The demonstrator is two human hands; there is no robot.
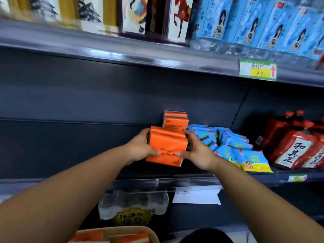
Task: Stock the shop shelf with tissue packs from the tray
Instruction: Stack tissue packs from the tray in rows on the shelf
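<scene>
Right at 6 o'clock, closest to me, there's the rim of a beige tray [152,234] with a few orange tissue packs [135,238] still lying in it. Just past that, on the low shelf, sits a shrink-wrapped bundle of water bottles [133,200] with a yellow price sign [131,218] stuck on the front, and a white sheet of paper [196,197] next to it toward 3 o'clock. Dead centre, both arms reach out to the middle shelf [70,151]. The left hand [140,148] and the right hand [198,152] grip one orange pack [166,146] from either side, fingers wrapped round its edges and both thumbs pressed on the front near the bottom. Can't tell if it's resting on the shelf or just above it. Right behind it, toward 12 o'clock, more orange packs [175,120] stand upright against the back panel. At 3 o'clock from those lies a messy heap of blue packets [228,142], and further that way some red packs with white labels [294,148]. Up top, the upper shelf [122,55] has a green and yellow price label [257,70] on its edge at about 1 o'clock, blue boxes [263,27] above it, and blurry picture boxes [178,18] at 12.
</scene>
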